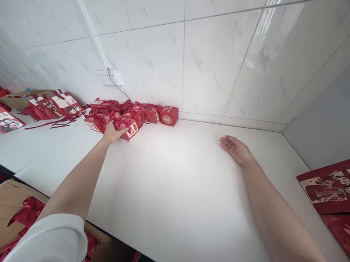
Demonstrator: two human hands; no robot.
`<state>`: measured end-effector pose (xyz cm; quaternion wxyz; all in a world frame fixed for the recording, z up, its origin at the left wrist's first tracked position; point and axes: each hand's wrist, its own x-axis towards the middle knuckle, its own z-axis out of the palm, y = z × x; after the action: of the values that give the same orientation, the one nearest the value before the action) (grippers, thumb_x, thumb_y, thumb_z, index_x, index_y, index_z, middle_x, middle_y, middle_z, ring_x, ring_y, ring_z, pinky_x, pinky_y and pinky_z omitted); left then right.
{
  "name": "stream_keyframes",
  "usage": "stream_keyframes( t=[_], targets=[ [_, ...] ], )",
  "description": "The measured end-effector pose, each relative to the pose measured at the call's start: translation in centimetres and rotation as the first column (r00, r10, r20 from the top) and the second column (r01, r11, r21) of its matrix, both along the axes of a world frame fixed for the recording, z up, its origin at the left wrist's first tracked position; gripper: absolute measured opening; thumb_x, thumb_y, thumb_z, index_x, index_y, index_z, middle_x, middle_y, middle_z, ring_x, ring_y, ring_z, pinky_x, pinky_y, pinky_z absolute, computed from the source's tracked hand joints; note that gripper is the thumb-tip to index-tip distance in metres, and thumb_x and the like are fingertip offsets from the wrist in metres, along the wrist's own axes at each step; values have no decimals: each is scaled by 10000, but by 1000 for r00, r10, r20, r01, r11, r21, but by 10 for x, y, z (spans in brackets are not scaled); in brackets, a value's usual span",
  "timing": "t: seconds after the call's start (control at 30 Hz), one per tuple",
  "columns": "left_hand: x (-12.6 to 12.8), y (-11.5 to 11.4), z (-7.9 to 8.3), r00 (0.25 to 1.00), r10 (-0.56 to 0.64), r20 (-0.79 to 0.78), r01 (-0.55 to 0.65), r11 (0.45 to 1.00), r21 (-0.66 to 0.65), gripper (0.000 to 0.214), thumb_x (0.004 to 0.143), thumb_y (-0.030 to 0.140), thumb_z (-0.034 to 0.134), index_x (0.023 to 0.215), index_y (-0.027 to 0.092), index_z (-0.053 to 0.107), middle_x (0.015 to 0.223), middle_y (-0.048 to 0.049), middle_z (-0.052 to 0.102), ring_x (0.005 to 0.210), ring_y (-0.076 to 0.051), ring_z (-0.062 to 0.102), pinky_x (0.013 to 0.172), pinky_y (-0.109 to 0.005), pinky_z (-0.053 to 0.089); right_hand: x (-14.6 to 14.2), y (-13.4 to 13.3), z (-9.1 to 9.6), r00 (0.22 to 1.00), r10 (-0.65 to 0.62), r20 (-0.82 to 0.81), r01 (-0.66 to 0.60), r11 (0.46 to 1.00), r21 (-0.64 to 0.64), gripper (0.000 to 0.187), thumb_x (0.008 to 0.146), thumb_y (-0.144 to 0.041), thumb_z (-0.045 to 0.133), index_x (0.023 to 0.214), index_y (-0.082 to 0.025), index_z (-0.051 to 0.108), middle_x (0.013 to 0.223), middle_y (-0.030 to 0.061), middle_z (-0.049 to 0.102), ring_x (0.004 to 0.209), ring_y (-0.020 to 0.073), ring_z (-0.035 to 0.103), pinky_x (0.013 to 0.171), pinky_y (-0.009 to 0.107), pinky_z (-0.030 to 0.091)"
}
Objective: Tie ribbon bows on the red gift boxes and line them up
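My left hand (113,133) reaches to the front of a cluster of small red gift boxes by the wall. Its thumb and fingers are spread round a red gift box (133,131) with a cream label and a ribbon bow, gripping it from above. Part of that box is hidden by the hand. Over the white tabletop (177,177), to the right, my right hand (235,148) is open, palm turned inward, with nothing in it. A single red gift box (169,116) with a round gold emblem stands at the right end of the cluster.
Red paper gift bags (66,103) with ribbon handles stand at the far left. Below the table's left front edge is a cardboard carton (10,204) with red ribboned items. Red printed packaging (334,186) lies at the right. A cabled wall socket (110,77) sits above the boxes.
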<state>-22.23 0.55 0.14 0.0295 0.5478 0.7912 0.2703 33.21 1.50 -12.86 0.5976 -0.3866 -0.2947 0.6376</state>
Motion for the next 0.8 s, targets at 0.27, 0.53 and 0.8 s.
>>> stream_keyframes(
  t=[0.27, 0.53, 0.8],
  targets=[
    [76, -30, 32, 951, -300, 68, 308, 922, -234, 971, 712, 767, 486, 1471, 216, 235, 1339, -120, 541, 1216, -313, 524, 979, -382, 408, -1, 1, -1, 1000, 6, 4, -6, 1000, 16, 71, 821, -265, 654, 880, -226, 656, 1017, 53, 710, 1064, 193, 650, 933, 318, 565],
    [172, -11, 25, 815, -432, 387, 540, 809, -234, 857, 667, 655, 645, 1350, 180, 443, 1476, -144, 384, 1336, -330, 388, 1087, -409, 326, -3, 0, 2, 1000, -10, 19, 9, 999, 31, 74, 799, -273, 681, 849, -237, 640, 975, 38, 715, 1013, 184, 670, 925, 323, 568],
    [204, 5, -8, 307, -523, 795, 859, 512, 5, 892, 628, 298, 732, 1429, 276, 340, 1477, -106, 395, 1325, -248, 424, 1069, -391, 370, -6, -1, 4, 997, -6, 71, 2, 998, 57, 84, 801, -304, 675, 843, -238, 646, 993, 36, 706, 1004, 177, 667, 925, 324, 556]
  ],
)
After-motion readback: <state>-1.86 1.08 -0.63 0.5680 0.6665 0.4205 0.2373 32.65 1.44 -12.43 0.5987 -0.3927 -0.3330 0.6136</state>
